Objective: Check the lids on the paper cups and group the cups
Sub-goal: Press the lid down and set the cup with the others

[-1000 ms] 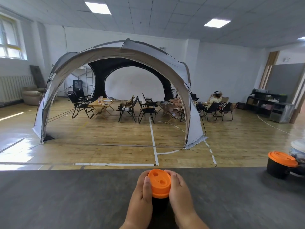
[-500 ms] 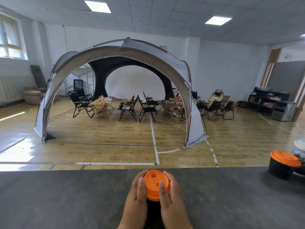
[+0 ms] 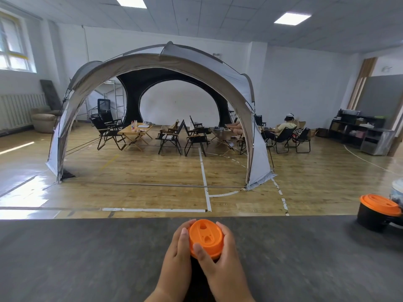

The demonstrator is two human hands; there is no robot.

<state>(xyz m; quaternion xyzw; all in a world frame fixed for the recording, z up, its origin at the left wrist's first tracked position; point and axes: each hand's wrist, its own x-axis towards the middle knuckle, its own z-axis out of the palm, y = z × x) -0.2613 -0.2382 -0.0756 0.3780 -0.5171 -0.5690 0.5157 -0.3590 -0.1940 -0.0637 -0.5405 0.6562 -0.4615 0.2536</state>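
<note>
Both hands are closed round the black paper cup (image 3: 197, 271) with its orange plastic lid (image 3: 206, 237), held centrally over the dark grey desk (image 3: 87, 258); the left hand (image 3: 176, 256) grips one side with its thumb against the lid's rim, and the right hand (image 3: 224, 264) grips the other with its thumb on the rim's near edge; the cup stands roughly upright between them; the other black orange-lidded cup (image 3: 375, 216) sits well off to the right, so I'd judge the right hand nearer for the carry.
</note>
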